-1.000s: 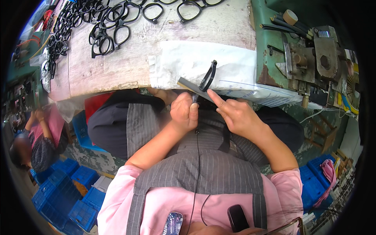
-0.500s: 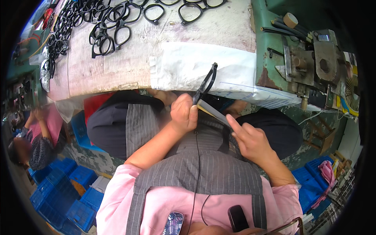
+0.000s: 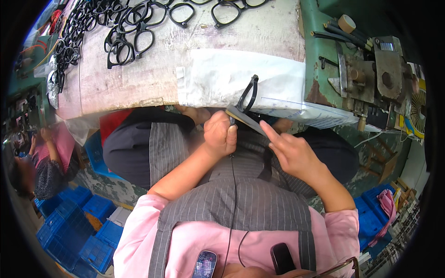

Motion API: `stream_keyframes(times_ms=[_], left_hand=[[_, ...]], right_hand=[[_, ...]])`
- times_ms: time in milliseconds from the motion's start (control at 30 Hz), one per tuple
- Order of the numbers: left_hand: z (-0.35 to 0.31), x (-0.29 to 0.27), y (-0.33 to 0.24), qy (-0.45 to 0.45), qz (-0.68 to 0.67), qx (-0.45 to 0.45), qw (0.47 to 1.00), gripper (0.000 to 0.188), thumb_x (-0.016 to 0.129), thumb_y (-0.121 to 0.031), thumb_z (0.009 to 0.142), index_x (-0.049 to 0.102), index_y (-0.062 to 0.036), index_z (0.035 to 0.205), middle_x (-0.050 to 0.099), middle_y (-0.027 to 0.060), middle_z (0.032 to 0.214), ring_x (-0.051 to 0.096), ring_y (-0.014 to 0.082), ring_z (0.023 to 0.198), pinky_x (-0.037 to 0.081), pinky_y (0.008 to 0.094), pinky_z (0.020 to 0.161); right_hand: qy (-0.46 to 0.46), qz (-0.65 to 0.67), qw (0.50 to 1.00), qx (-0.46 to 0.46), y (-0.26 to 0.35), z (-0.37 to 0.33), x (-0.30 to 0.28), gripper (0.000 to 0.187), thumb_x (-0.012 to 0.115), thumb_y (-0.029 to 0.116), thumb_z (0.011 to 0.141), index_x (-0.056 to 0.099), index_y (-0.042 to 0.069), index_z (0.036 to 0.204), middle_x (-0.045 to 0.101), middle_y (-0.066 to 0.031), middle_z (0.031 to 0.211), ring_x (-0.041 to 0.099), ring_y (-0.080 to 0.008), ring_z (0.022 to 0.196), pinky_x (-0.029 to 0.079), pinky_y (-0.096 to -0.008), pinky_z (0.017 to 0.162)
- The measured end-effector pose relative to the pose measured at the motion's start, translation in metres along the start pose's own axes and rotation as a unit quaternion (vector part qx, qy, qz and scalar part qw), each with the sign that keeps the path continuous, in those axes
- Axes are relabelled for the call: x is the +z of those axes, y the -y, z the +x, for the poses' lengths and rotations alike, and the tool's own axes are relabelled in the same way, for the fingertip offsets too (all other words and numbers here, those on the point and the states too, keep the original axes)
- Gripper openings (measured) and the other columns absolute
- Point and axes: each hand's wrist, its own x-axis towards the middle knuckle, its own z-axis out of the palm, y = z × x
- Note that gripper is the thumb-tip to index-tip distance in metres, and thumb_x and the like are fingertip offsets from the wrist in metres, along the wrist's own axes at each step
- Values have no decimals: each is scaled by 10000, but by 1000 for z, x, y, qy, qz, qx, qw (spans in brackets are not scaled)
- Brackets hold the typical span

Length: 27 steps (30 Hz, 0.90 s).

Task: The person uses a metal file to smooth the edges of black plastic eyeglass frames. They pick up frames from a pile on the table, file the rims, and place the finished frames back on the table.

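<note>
My left hand [image 3: 219, 134] is closed round one end of a black eyeglass frame [image 3: 253, 95], whose far part sticks up past the table's front edge. In my right hand [image 3: 293, 150] is a flat, narrow file or sanding stick [image 3: 249, 121], grey on one face with a tan edge, and my index finger stretches along it. The stick lies across the frame just above my left fingers, its far end by the left thumb side. The part of the frame inside my left hand is hidden.
A white sheet [image 3: 232, 69] covers the front of the worktable [image 3: 130, 88]. Several black eyeglass frames [image 3: 121, 53] lie at the back left. A metal clamp-like fixture [image 3: 371, 76] stands on a green surface at right. Blue crates [image 3: 65, 222] and another person [image 3: 51, 157] are at left.
The stick has moved up and to the left, across the eyeglass frame. My right hand has shifted slightly the same way, while my left hand stays nearly in place.
</note>
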Motion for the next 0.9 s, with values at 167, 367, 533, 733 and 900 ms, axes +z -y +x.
stream_keyframes(times_ms=[167,367,533,733,900], left_hand=[[0,0,-3,-12,6,-23,1000,172,548,-25,854,506,10,690,470,127,630,453,278,525,374,364,471],[0,-3,-3,8,8,-22,1000,181,461,-50,930,498,9,763,524,105,627,482,252,526,394,340,489],[0,-4,-1,16,3,-15,1000,168,461,-48,927,496,16,775,538,116,644,490,257,542,401,353,501],[2,-5,-4,16,17,-17,1000,149,487,-63,908,535,29,801,548,128,682,517,290,581,434,370,539],[3,-4,-5,20,25,-29,999,179,457,-78,931,531,30,809,573,125,694,538,284,592,451,355,555]], right_hand=[[-86,-1,992,-94,-10,27,15,589,623,52,846,451,133,1404,472,-120,626,526,-307,549,448,-412,531],[-56,-2,997,-47,-12,-13,11,591,624,80,847,450,158,1406,465,-111,630,527,-302,536,455,-405,515],[-83,-13,996,-23,-9,-49,6,570,644,115,835,506,241,1373,402,-75,623,500,-256,476,452,-370,465],[-136,-93,984,-72,-1,-17,15,590,644,41,778,548,191,1340,400,-57,651,479,-227,513,437,-354,484],[-148,-70,983,-87,4,16,20,627,606,11,765,533,215,1353,412,-65,659,492,-234,504,463,-359,487]])
